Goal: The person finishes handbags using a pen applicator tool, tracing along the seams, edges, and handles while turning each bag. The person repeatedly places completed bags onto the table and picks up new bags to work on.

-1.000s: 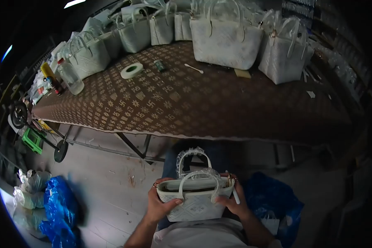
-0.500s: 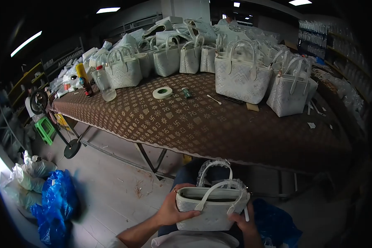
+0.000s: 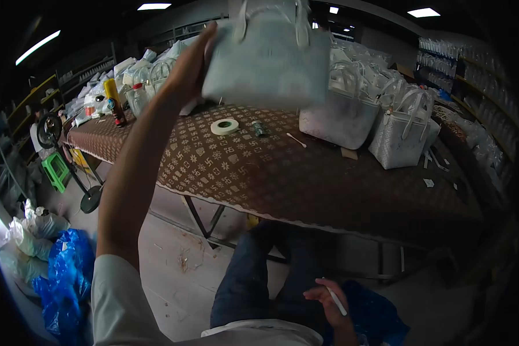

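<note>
A pale handbag (image 3: 268,66) with two upright handles is held high in front of me, blurred by motion. Its top runs out of the frame. My left hand (image 3: 197,66) grips it by its left side, the arm stretched out over the table. Low over my lap, my right hand (image 3: 330,305) is closed around a thin white pen-like stick (image 3: 335,299), which slants across the fingers. The stick's exact kind cannot be made out.
On the patterned brown table (image 3: 213,167) lie a tape roll (image 3: 224,127), a small dark green bottle (image 3: 259,128) and a cotton swab (image 3: 296,139). More handbags (image 3: 402,138) stand at the right. A clear red-capped bottle (image 3: 137,101) is at the left. Blue plastic (image 3: 69,282) covers floor.
The handbag has gone from my lap up and forward over the table in my left hand. My right hand has come off the bag and still holds the white stick.
</note>
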A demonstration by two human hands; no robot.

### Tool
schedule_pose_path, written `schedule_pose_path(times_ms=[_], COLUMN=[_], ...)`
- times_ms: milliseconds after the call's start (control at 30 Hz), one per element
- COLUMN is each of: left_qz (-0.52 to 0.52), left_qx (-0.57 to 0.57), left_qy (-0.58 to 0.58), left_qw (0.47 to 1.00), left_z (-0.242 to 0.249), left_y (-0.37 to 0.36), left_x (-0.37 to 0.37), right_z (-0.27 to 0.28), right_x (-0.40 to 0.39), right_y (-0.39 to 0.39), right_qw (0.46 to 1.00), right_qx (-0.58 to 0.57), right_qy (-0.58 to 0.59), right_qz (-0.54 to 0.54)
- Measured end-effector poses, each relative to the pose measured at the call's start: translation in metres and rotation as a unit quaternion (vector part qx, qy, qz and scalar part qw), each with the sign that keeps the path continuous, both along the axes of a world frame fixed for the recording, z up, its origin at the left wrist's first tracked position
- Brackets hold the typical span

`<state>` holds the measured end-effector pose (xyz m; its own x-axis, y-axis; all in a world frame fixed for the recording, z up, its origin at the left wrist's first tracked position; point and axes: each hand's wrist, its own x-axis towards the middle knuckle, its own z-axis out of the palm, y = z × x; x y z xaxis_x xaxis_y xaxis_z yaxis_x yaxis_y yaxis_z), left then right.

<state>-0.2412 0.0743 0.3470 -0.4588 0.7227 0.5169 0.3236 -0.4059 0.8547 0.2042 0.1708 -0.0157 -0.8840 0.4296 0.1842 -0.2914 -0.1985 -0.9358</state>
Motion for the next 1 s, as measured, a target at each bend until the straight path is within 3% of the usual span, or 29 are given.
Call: schedule_pose_path(times_ms=[33,67,200,233,333,400,767,1000], left_qz=[0.039,0.039,0.236,0.231,0.144,0.319,0.191,0.209], left_qx=[0.115,0.121,0.184,0.178,0.239,0.147,0.126,0.133], left_qy=[0.043,0.047,0.232,0.233,0.457,0.561,0.524,0.505], left_qw=[0.992,0.991,0.925,0.928,0.845,0.750,0.820,0.827], left_z=[0.030,0.035,0.055,0.050,0.026,0.024,-0.047,-0.079], left_y=[0.012,0.003,-0.006,-0.012,-0.059,-0.098,-0.063,-0.084], left_x=[-0.042,-0.045,-0.002,0.017,0.099,0.142,0.125,0.112], right_z=[-0.001,-0.001,0.004,0.004,-0.010,-0.012,-0.008,-0.018], right_x=[-0.001,-0.002,-0.004,-0.005,-0.005,-0.006,-0.021,-0.013], right_y=[0.000,-0.002,-0.009,-0.013,-0.013,-0.008,-0.028,-0.025], right_qw=[1.000,1.000,1.000,1.000,0.997,0.994,0.982,0.973], right_qx=[0.003,0.009,0.011,0.018,0.038,0.061,0.154,0.164], right_qy=[0.005,0.009,-0.007,-0.013,-0.046,-0.066,-0.110,-0.155], right_qz=[0.001,0.001,0.012,0.021,0.046,0.054,0.021,0.038])
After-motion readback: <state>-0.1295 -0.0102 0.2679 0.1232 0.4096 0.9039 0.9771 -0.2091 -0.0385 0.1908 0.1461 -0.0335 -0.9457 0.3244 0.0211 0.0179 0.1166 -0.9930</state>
